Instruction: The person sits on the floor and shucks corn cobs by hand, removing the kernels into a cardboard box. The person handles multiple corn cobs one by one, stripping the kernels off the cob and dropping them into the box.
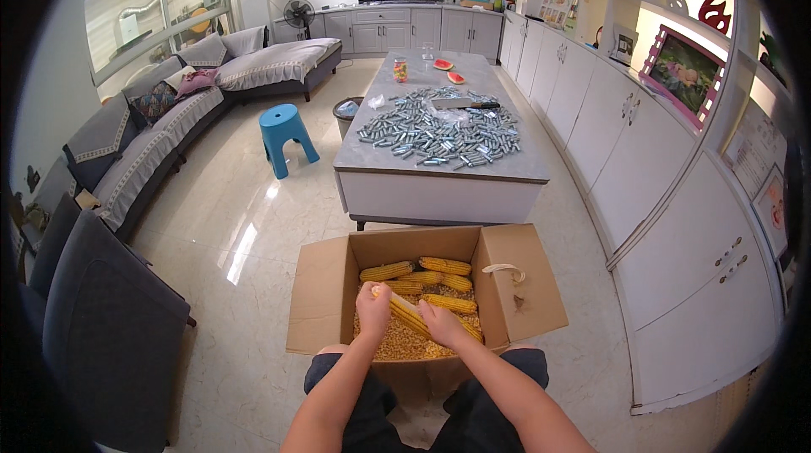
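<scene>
- Gripping one corn cob (405, 311) over an open cardboard box (325, 301), both hands were clamped on it in the head view: the left hand (372, 308) closed round its upper end, the right hand (441, 326) round its lower end.
- The cob slanted from 10 o'clock down to 4 o'clock between the hands.
- More cobs (422, 274) lay in the box at 12 o'clock from the hands, on loose kernels (397, 347).
- A low table (439, 183) stood beyond the box at 12 o'clock, heaped with small metal cylinders (439, 132); watermelon slices (449, 70) sat at its far end.
- A blue stool (284, 136) stood at 11 o'clock, a grey sofa (160, 132) farther left.
</scene>
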A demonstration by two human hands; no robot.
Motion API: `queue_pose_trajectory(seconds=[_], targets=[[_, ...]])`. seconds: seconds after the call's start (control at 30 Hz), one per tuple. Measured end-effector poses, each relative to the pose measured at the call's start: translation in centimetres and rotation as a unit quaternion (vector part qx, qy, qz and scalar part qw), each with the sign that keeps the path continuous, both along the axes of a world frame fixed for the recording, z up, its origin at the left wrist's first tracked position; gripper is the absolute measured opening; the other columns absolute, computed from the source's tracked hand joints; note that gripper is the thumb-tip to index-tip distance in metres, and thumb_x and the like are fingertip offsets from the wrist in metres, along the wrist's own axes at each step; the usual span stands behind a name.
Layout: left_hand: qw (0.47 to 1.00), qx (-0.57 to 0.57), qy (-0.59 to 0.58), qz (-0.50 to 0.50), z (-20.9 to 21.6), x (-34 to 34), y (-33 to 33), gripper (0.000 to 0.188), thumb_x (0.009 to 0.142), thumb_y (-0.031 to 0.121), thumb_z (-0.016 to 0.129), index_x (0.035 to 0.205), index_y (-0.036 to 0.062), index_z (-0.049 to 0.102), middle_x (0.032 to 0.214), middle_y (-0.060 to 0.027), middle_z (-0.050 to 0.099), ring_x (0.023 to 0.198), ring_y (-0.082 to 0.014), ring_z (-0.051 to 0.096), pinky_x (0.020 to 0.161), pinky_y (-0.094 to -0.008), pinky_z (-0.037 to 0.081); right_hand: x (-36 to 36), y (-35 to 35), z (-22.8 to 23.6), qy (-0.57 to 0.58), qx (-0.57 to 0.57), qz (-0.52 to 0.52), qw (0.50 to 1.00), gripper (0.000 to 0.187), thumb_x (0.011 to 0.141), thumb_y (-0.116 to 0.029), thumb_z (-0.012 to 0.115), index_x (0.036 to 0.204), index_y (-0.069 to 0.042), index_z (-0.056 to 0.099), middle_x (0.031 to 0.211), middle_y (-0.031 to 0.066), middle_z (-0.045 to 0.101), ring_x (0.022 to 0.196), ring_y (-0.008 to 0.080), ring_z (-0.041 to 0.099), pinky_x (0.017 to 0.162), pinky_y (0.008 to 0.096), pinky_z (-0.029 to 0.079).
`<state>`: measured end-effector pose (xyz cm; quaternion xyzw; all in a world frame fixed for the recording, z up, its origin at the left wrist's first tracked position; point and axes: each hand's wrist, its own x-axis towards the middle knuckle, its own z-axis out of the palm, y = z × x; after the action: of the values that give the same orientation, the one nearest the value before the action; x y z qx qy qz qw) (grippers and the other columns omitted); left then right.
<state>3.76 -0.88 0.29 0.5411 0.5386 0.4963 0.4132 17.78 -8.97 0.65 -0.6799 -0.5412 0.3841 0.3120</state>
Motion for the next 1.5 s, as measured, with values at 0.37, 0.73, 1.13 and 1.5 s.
queue_pose_trajectory(seconds=[0.37,0.73,1.13,1.5], targets=[[0.995,-0.057,-0.081,0.011,-0.9,-0.8,1.0,0.018,0.079,0.016,0.055,0.078,-0.0013,0.053,0.064,-0.0055,0.053,0.058,-0.0114,0.048,0.053,-0.0277,0.040,1.0,0.2,-1.6,0.067,0.114,0.017,0.991,0.055,0.090,-0.050,0.036,0.117,-0.006,0.053,0.105,0.0155,0.060,0.098,0.0304,0.055,0.084,0.0330,0.041],[0.999,-0.001,-0.034,0.019,0.9,-0.8,0.2,0.020,0.080,0.019,0.055,0.076,-0.0013,0.052,0.062,-0.0056,0.051,0.058,-0.0110,0.046,0.053,-0.0287,0.039,0.4,-0.8,1.9,-0.085,-0.002,0.036,0.996,0.056,0.090,-0.050,0.027,0.097,-0.005,0.059,0.089,0.0229,0.059,0.086,0.0385,0.055,0.075,0.0435,0.043],[0.993,-0.084,-0.078,0.014,1.7,-0.6,-0.1,0.022,0.081,0.019,0.054,0.076,-0.0029,0.052,0.062,-0.0074,0.051,0.058,-0.0142,0.048,0.055,-0.0305,0.040,1.2,-0.2,0.7,-0.038,-0.045,0.034,0.998,0.056,0.089,-0.049,0.037,0.090,0.002,0.061,0.077,0.0201,0.059,0.073,0.0297,0.056,0.072,0.0340,0.043],[0.992,-0.084,-0.091,0.039,-0.3,-0.9,1.0,0.021,0.077,0.018,0.054,0.077,-0.0038,0.054,0.066,-0.0069,0.054,0.060,-0.0130,0.048,0.055,-0.0299,0.040,2.4,-0.1,-1.6,0.014,0.024,0.018,0.999,0.052,0.089,-0.051,0.036,0.109,-0.007,0.058,0.099,0.0158,0.061,0.092,0.0281,0.057,0.081,0.0342,0.042]])
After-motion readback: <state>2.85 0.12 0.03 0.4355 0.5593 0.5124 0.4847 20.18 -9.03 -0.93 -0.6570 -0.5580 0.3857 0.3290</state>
